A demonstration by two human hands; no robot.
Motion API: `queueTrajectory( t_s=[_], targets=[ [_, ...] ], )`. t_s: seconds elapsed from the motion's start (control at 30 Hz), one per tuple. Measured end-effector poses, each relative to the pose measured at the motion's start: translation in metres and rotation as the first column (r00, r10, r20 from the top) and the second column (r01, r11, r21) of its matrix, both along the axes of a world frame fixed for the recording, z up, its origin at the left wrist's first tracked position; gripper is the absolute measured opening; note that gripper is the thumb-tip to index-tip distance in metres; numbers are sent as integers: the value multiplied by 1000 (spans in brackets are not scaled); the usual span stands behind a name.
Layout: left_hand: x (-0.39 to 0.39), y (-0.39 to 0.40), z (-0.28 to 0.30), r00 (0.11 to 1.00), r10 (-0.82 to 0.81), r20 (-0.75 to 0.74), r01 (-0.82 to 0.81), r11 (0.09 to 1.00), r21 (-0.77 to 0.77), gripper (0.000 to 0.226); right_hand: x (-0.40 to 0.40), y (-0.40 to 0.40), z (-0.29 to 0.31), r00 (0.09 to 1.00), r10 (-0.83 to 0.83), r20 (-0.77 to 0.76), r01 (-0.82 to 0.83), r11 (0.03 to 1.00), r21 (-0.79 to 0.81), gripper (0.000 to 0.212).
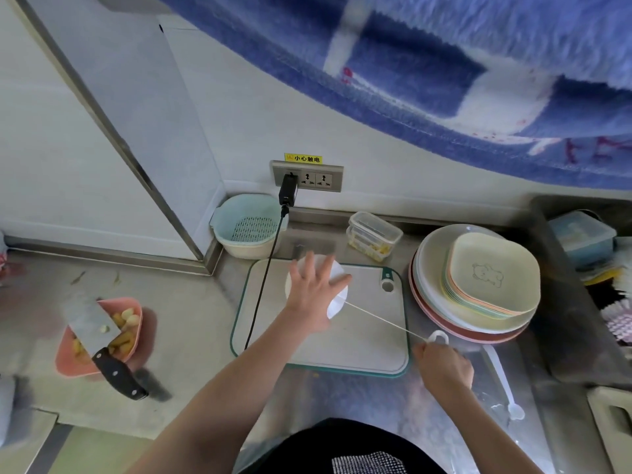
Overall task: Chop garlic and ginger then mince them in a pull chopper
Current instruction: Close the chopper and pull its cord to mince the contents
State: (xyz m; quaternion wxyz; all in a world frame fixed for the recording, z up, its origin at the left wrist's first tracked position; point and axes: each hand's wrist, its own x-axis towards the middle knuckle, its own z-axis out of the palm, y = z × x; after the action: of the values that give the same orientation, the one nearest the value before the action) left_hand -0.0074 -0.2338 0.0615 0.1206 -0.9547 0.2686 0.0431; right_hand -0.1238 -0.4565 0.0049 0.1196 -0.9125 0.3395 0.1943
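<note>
Most of chopper [337, 295] under L hand [313, 289].

The left hand [314, 289] covered most of the pull chopper [337, 302], hiding its contents. The blue cloth [444, 63] overhead was blurred and cut off by the frame's edge.

Readable text: one warning label
Yellow rectangular sticker [303, 158] reads "小心触电", on the white wall at 12 o'clock of grey metal socket panel [307, 176].

Bare forearms [260, 364], black top [342, 443] with checked patch.
</note>
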Motion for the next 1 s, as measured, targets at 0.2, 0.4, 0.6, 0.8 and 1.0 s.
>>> queueTrajectory(
  t_s=[0.2,0.4,0.6,0.8,1.0],
  targets=[
    [1,16,-4,996,85,-8,-85,996,-1,92,-4,-10,6,995,-96,21,95,994,56,23],
    [-12,-14,1,1000,-8,4,8,998,-57,94,29,55,36,938,327,119,-331,944,13,32],
    [-23,-21,-4,981,-180,67,180,984,2,90,35,76,37,834,516,194,-502,857,-117,44],
    [-14,-1,-14,998,-14,-53,14,1000,9,95,10,28,16,969,246,39,-246,969,-6,35],
    [-12,0,-11,998,65,-21,-65,997,-30,95,0,1,12,997,20,80,-30,991,128,16]
  ],
)
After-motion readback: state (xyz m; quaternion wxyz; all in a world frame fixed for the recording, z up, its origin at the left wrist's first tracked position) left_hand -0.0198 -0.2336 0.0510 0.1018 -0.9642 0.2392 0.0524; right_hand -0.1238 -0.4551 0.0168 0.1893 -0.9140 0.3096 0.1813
